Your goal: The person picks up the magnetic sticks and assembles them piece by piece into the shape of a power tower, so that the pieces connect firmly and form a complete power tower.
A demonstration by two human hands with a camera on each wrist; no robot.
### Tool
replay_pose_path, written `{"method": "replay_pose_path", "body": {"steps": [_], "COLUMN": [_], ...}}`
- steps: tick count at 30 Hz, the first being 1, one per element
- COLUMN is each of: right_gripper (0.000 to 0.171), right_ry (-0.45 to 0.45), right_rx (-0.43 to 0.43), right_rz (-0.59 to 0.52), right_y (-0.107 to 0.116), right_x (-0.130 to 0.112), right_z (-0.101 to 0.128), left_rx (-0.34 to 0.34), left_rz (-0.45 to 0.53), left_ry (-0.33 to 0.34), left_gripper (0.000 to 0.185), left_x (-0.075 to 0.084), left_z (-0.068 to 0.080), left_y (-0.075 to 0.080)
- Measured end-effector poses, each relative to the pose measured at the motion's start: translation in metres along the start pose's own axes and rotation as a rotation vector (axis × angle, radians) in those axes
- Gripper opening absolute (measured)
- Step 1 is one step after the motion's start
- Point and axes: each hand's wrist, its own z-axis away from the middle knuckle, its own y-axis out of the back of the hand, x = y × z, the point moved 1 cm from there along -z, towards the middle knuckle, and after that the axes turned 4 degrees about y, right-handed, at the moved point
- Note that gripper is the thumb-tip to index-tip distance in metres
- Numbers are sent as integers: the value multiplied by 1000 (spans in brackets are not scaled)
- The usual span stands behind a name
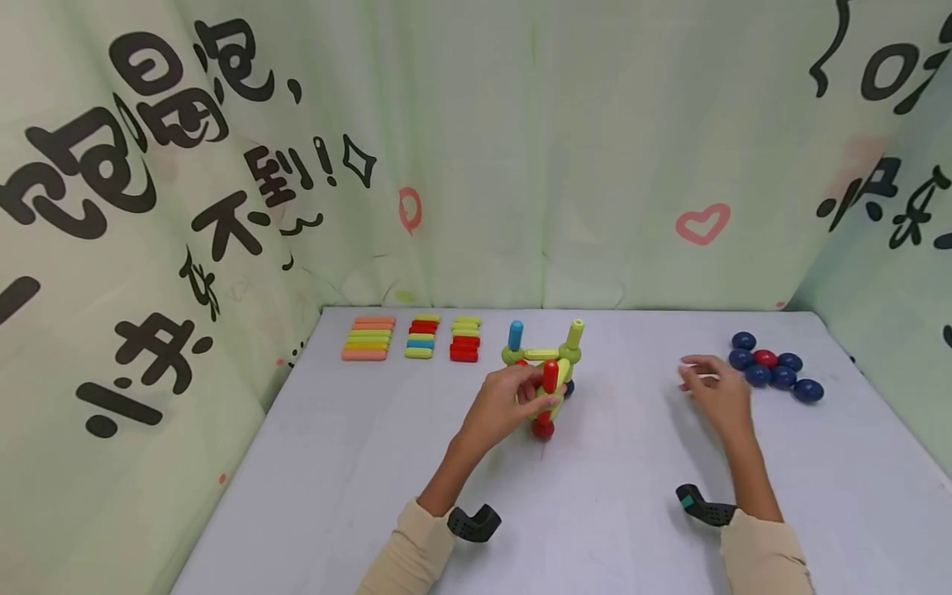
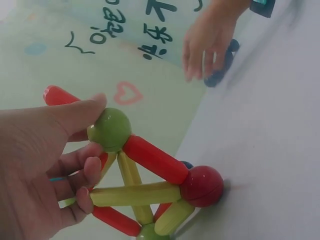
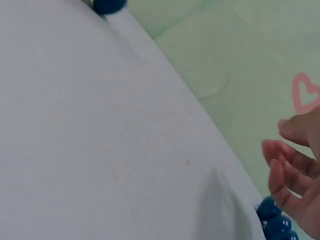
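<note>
In the middle of the table stands a frame of magnetic sticks and balls (image 1: 541,354), with red, yellow-green and blue sticks. My left hand (image 1: 497,406) grips its near side; the left wrist view puts the thumb against a green ball (image 2: 116,131), between two red sticks. The other fingers curl beside the frame. A red ball (image 2: 202,186) forms the lowest near corner. Over to the right, my right hand (image 1: 720,397) hovers with loosely bent fingers and holds nothing. Dark blue balls (image 1: 783,378) lie just beyond it, with one red ball (image 1: 764,358) among them.
At the back left, magnetic sticks lie in three groups: a pink, yellow and green one (image 1: 368,339), a mixed-colour one (image 1: 421,337) and a red and green one (image 1: 465,340). A printed curtain (image 1: 595,165) encloses the white table (image 1: 595,529) at the back and sides.
</note>
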Motion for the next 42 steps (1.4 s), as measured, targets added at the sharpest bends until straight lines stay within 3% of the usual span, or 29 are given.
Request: {"method": "replay_pose_path", "body": {"steps": [3,6,11,16,25,28,32,34,36,39,41,42], "right_gripper": [34,36,42,42,44,42,42,44,46,48,46,45], "right_ry": [-124,-191,-187,-217,-186,-148,-81,-32,19,104,159,186], "right_rx": [243,353,320,226,90,96,88,65,39,4,-12,-22], "right_rz": [81,128,186,277,310,275,184,109,12,-135,-231,-270], "right_y": [20,31,38,31,22,19,13,7,1,-9,-14,-17], "right_x": [23,42,62,70,51,41,20,5,-11,-38,-56,-65], "right_z": [-10,-16,-22,-20,-9,-8,-10,-11,-12,-13,-14,-15], "left_rx": [-32,-54,-53,-42,-45,-66,-70,0,121,263,267,237], "left_rz": [-27,-73,-93,-83,-63,-57,8,62,111,154,182,201], "left_ry": [26,41,27,22,16,17,-31,-69,-102,-102,-69,-47], "left_gripper": [39,40,40,40,39,39,36,32,32,41,56,64], "left_x": [0,0,-1,-2,-4,-4,-10,-15,-21,-30,-35,-37], "left_z": [1,1,1,1,-1,-1,-2,-3,-5,-7,-9,-11], "left_y": [1,2,1,0,-1,1,8,13,17,21,21,20]}}
